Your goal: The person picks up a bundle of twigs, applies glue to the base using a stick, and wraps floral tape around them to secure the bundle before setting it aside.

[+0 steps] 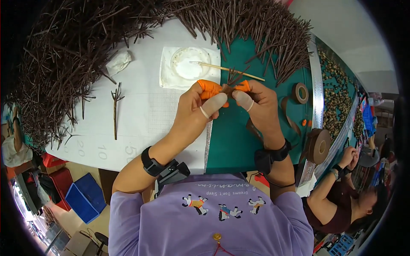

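Observation:
My left hand (194, 104) and my right hand (262, 106) meet above the green part of the table, with fingers pinched together. Between them is a thin, branched brown twig (235, 77), its tips pointing away from me. Brown tape (253, 129) hangs below my right hand, and that hand's fingers close on the tape at the twig. Orange and pale finger cots cover several fingertips on both hands. Just beyond my hands, a thin wooden stick (235, 69) rests across a shallow white dish (186, 63) of white stuff. The twig's lower end is hidden by my fingers.
Large heaps of brown twigs (72, 55) line the far side and left. One single twig (115, 112) lies on the white sheet. Tape rolls (300, 93) stand at right, beside a metal-edged strip of small brownish pieces (335, 85). A co-worker's arm (329, 192) is at right.

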The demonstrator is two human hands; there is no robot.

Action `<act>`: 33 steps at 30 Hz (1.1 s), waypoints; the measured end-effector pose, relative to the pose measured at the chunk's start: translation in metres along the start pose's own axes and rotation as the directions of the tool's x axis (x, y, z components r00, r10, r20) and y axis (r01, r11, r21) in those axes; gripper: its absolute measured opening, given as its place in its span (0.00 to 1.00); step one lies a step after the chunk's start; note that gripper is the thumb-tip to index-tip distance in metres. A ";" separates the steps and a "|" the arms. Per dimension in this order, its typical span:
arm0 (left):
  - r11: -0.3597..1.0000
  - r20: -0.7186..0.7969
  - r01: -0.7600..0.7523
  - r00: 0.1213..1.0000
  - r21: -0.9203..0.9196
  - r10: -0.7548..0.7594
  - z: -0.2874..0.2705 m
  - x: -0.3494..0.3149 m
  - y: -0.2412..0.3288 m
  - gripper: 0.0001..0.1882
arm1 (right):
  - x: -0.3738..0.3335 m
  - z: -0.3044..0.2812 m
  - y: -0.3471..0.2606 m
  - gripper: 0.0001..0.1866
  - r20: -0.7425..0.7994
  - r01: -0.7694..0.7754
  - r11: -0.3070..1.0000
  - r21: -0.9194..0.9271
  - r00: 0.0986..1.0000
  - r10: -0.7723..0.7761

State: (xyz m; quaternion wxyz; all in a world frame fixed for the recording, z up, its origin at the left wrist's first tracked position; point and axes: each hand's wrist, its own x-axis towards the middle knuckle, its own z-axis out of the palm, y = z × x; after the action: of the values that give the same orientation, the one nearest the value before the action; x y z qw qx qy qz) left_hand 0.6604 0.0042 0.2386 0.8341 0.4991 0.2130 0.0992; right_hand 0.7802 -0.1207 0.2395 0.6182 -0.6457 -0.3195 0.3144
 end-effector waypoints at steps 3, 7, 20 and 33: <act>0.997 0.002 -0.035 0.999 0.070 0.035 0.002 0.001 -0.002 0.11 | 0.001 0.000 0.003 0.09 -0.006 0.001 1.000 0.006 1.000 -0.001; 0.994 -0.025 -0.025 0.999 0.109 0.028 0.003 0.001 -0.001 0.11 | 0.002 0.000 0.006 0.10 0.002 0.010 0.999 0.034 1.000 -0.010; 0.995 -0.064 0.011 0.998 0.094 -0.005 0.003 0.001 -0.001 0.11 | 0.000 -0.001 0.006 0.09 0.052 -0.009 0.994 0.113 0.999 0.003; 0.987 0.062 -0.043 0.998 0.157 0.034 0.007 -0.004 -0.001 0.14 | 0.000 0.001 0.003 0.10 0.062 -0.041 0.979 0.198 0.998 0.029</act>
State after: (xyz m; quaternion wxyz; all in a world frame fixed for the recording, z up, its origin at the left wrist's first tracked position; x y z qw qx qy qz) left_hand 0.6605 -0.0036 0.2414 0.7957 0.5704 0.1858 0.0834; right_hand 0.7796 -0.1198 0.2360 0.6645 -0.5766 -0.2929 0.3744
